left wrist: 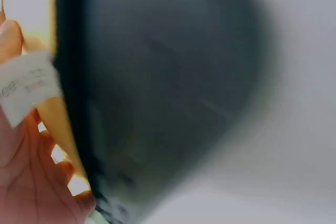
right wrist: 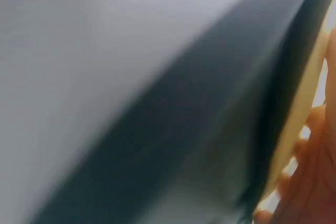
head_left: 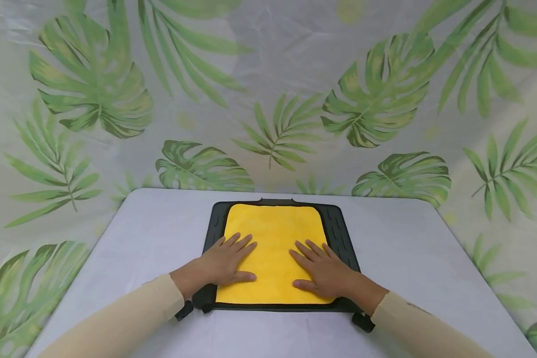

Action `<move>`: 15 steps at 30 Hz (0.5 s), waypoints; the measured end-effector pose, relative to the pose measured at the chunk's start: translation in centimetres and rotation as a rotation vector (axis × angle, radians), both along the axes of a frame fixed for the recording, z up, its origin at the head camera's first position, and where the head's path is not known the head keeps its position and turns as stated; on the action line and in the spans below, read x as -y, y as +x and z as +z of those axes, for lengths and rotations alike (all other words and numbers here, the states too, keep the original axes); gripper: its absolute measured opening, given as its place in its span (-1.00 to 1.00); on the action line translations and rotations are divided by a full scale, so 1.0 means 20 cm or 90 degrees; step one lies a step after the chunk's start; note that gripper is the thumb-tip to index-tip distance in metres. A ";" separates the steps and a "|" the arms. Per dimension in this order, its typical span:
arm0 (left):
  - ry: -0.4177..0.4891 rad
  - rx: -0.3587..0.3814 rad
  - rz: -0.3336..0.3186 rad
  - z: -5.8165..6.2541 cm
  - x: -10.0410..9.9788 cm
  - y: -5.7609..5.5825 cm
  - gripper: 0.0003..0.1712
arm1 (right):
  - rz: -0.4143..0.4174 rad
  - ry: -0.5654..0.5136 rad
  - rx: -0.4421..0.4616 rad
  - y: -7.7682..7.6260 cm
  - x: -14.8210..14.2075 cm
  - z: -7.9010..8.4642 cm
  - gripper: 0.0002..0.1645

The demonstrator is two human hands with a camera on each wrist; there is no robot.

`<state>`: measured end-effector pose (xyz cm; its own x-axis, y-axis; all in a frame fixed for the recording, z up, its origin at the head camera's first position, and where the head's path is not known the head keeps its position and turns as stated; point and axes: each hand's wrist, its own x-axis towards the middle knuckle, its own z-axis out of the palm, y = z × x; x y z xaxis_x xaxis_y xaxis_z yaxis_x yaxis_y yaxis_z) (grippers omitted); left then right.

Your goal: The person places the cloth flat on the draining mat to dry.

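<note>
A smooth yellow sheet [head_left: 273,258] with rounded corners lies flat on a black tray-like board [head_left: 337,228] with ridged sides. Whether it is cloth or another material I cannot tell. On its left part rests my left hand [head_left: 225,261], palm down with the fingers spread and straight. My right hand [head_left: 324,271] lies the same way on the right part. Both thumbs point inward, and bare yellow shows between the hands. In the left wrist view the board's dark edge blurs close to the left hand [left wrist: 37,177]; the right wrist view shows its edge beside the right hand [right wrist: 307,182].
Beneath the board is a white table [head_left: 398,238]. Small black wrist pieces [head_left: 363,322] hang below both wrists. A white printed tag [left wrist: 29,85] shows by the left palm. Behind the table stands a leaf-patterned cloth [head_left: 286,64].
</note>
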<state>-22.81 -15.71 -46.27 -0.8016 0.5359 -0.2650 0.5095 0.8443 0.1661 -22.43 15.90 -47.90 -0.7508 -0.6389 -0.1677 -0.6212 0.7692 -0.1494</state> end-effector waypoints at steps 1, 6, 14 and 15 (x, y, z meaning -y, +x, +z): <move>-0.002 -0.002 0.009 0.00 0.03 0.00 0.02 | -0.015 -0.008 -0.005 0.00 -0.04 -0.01 -0.02; 0.000 -0.018 0.080 0.02 0.15 -0.04 0.04 | -0.078 -0.052 -0.035 -0.01 -0.18 0.01 -0.02; 0.035 -0.027 0.036 -0.02 -0.04 -0.15 -0.04 | -0.018 -0.010 -0.016 -0.11 0.04 0.03 -0.06; 0.037 -0.019 0.028 -0.03 -0.09 -0.15 -0.06 | -0.004 -0.006 -0.006 -0.12 0.07 0.03 -0.06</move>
